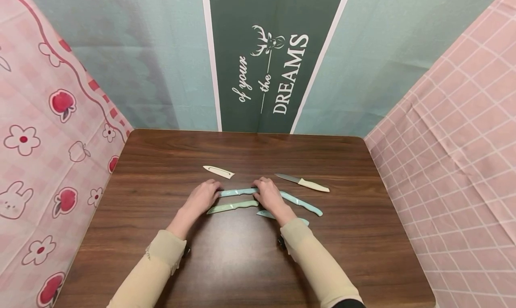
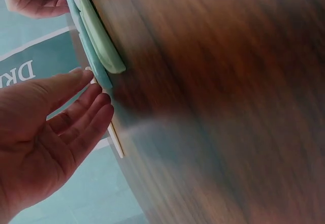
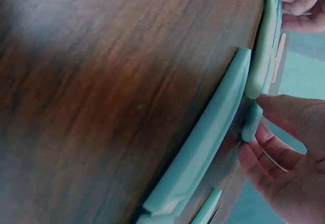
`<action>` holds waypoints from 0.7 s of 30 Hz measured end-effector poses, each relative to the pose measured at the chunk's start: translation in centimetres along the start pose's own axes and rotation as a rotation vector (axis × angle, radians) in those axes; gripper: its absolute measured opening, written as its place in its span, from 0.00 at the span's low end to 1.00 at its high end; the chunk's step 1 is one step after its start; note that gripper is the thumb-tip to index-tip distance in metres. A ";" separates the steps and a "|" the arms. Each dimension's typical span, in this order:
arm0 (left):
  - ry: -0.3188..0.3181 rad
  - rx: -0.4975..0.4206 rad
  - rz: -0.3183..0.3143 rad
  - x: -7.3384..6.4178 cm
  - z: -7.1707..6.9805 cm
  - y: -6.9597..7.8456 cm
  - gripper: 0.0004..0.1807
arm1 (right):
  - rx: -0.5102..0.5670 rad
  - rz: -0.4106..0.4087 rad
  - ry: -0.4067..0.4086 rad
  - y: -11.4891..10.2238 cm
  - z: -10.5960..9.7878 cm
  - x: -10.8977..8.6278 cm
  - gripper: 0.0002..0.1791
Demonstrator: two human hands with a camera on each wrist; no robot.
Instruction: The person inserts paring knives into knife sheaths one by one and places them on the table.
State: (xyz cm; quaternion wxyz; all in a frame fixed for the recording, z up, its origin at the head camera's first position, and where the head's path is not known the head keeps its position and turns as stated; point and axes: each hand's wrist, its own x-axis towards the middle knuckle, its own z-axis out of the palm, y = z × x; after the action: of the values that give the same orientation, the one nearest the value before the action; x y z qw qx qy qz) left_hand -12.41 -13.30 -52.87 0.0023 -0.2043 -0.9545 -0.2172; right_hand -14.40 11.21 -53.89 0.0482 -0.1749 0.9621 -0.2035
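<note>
A blue sheathed knife (image 1: 238, 192) lies crosswise on the table between both hands. My left hand (image 1: 203, 197) pinches its sheathed tip, thumb on one side and fingers on the other. At the opposite end, my right hand (image 1: 269, 195) holds the handle end (image 3: 252, 122) between thumb and fingers. Just nearer to me, a green sheathed knife (image 1: 232, 207) lies roughly parallel, touched by neither hand as far as I can see. Under the right wrist, a second blue sheathed knife (image 1: 264, 214) is partly hidden. A third blue one (image 1: 301, 202) slants away to the right of that hand.
Farther back on the right lies a bare-bladed knife with a cream handle (image 1: 314, 185). A cream sheath (image 1: 219, 171) rests beyond the left hand. The brown wooden table (image 1: 234, 272) meets a printed curtain (image 1: 262, 115) behind and pink cloths on both sides.
</note>
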 end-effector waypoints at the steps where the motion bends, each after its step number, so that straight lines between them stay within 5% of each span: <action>1: -0.002 0.005 -0.012 0.1 -0.1 0.0 0.08 | 0.007 -0.004 -0.002 -0.1 -0.1 0.0 0.11; 14: 0.011 0.180 -0.027 2.0 -0.7 -1.3 0.11 | -0.142 -0.086 0.003 -1.6 0.1 1.9 0.13; 21: 0.025 0.220 -0.059 3.2 -0.7 -1.9 0.15 | -0.121 -0.082 -0.027 -2.8 0.6 3.7 0.16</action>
State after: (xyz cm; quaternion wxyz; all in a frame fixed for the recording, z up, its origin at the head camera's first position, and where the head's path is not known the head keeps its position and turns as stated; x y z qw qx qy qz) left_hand -16.19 -13.90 -52.74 0.0302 -0.1719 -0.9781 -0.1135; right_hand -16.83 7.29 -53.41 0.0420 -0.2194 0.9640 -0.1442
